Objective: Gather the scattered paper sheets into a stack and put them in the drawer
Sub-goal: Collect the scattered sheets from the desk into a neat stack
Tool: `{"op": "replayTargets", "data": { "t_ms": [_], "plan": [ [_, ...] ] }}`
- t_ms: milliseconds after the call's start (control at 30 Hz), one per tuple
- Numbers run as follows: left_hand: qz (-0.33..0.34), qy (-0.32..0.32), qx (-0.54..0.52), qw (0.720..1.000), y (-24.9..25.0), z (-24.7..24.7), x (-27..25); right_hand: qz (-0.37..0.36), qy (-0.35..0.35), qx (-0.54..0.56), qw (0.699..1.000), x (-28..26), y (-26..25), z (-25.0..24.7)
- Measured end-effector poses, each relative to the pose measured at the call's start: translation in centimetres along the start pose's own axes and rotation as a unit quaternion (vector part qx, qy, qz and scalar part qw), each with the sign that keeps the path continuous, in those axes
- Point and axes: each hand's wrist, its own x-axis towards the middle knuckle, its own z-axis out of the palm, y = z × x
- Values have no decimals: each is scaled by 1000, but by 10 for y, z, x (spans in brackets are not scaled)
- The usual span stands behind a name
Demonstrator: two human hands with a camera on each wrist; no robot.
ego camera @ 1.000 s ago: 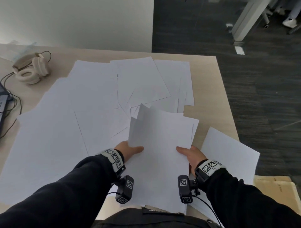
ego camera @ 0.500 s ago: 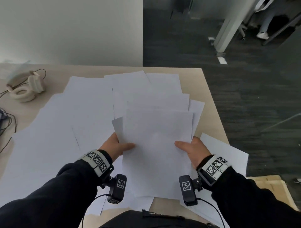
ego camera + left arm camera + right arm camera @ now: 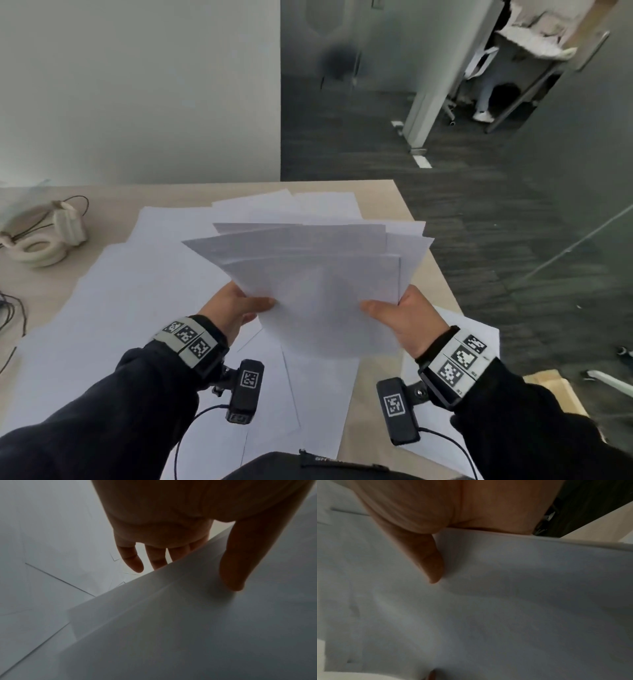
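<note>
Stack of paper sheets (image 3: 318,284) up off the desk (image 3: 416,240), fanned, top edges ragged and staggered, long axis running near to far, tilted toward the camera. Left hand (image 3: 233,308) pinches the near-left edge, thumb on top, fingers (image 3: 133,561) underneath; right hand (image 3: 400,317) pinches the near-right edge the same way. Loose sheets (image 3: 113,291) carpet the desk below, one (image 3: 472,329) overhanging its right edge. Headphones (image 3: 44,236) far left, dark floor open beyond

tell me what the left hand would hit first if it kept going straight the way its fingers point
Probably the loose sheets lying on the desk: the left hand, pinching the held stack, points forward over them. Depth is unclear, so the way may be free until the wall.
</note>
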Motion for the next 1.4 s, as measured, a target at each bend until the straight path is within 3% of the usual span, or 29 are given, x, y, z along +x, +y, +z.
{"op": "replayTargets", "data": {
  "t_ms": [233, 367, 567, 900, 1000, 1200, 1300, 1400],
  "plan": [
    [61, 1, 85, 995, 15, -16, -13, 4, 115, -9, 993, -6, 12, 18],
    [91, 44, 144, 984, 19, -21, -17, 13, 190, -12, 982, -12, 26, 25],
    [87, 61, 148, 983, 7, -18, -24, 15, 138, 26, 990, -27, 37, 44],
    [99, 5, 185, 978, 15, 10, -26, 7, 219, 80, 972, -34, 42, 36],
    [66, -21, 160, 985, 11, 9, -28, 11, 210, 88, 974, -37, 48, 35],
    [39, -18, 250, 967, 4, 22, -31, 30, 224, 106, 969, -40, 53, 35],
    [63, -16, 201, 977, 4, 21, -34, 19, 219, 133, 967, -43, 52, 34],
    [41, -38, 160, 985, -1, 16, -39, 0, 209, 135, 969, -46, 61, 34]
  ]
}}
